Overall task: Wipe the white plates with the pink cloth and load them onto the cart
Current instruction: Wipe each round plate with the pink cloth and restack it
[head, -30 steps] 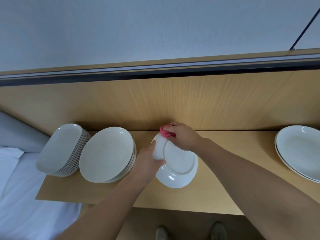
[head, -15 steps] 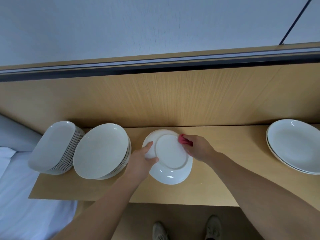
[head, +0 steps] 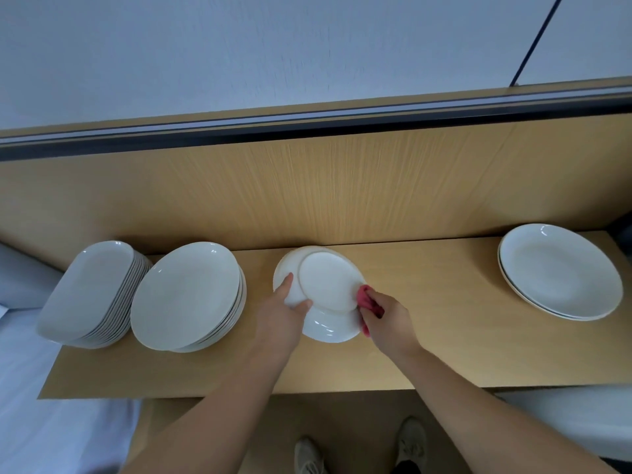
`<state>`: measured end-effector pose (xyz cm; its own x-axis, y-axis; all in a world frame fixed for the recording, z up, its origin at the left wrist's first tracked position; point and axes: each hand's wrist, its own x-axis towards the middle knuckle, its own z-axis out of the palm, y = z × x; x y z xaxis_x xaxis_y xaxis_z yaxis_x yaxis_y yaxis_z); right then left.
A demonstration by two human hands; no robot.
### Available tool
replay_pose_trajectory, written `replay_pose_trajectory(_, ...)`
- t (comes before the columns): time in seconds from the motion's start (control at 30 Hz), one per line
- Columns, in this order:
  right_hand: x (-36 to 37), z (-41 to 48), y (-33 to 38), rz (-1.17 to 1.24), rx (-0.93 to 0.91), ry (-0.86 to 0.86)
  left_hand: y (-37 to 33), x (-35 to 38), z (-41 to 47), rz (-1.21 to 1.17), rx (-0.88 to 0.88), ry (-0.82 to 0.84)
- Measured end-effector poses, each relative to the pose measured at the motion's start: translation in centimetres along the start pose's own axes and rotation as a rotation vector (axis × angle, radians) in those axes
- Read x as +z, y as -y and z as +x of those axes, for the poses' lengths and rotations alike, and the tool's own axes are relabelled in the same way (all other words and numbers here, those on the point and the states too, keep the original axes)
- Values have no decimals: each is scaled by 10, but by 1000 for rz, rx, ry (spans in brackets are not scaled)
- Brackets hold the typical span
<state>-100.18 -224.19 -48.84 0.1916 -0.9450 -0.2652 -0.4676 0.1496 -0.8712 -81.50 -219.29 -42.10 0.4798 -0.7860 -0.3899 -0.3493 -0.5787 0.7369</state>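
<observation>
Since the earlier frame, head view, my right hand [head: 390, 323] has carried the pink cloth [head: 368, 302] round the held plate [head: 328, 278], from its right edge to its near right edge. My left hand [head: 282, 311] pinches the plate's left rim, thumb on top. My right hand is bunched round the cloth and presses it to the rim. The plate is lifted and tilted just above another plate [head: 328, 331] lying on the counter [head: 437, 343], between the round stack [head: 186, 295] and the plates at far right [head: 561, 271].

To wipe well, I judge that I should keep the left pinch firm, turn the plate against the cloth until the circuit closes, and keep it from knocking the plate below.

The held plate is glossy white. It appears to show its underside, with a foot ring circling the centre, though the wide lens leaves this uncertain.
</observation>
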Motion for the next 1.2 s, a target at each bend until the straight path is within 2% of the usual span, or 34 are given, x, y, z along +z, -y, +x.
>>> replay_pose_trajectory(0.13, 19, -30, 1, 12, -54, -84, -6, 11, -5, 11, -10, -24)
replay_pose_trajectory(0.27, 29, -47, 6, -142, -152, -180, -3, 18, -7, 53, -20, -20)
replay_pose_trajectory(0.43, 25, -52, 5, -321, -379, -85, -1, 15, -6, 80, 5, 25)
replay_pose_trajectory(0.57, -2, -24, 19, -436, -508, -122, -1, 13, -7, 26, -5, 34)
replay_pose_trajectory(0.63, -11, -1, 26, -573, -514, -41, -1, 14, -8, 15, -1, 21)
replay_pose_trajectory(0.7, -12, 17, 32, -672, -541, 134, -1, 14, -7, 32, 4, 14)
replay_pose_trajectory(0.8, 0, 34, 36, -743, -608, 305, -1, 14, -7, 31, 9, 13)
replay_pose_trajectory(0.97, 19, 63, 63, -767, -690, 349, -1, 12, -7, 54, 33, 19)
replay_pose_trajectory(1.2, 5, 95, 77, -817, -560, 396, 0, 14, -2, 18, 1, 21)
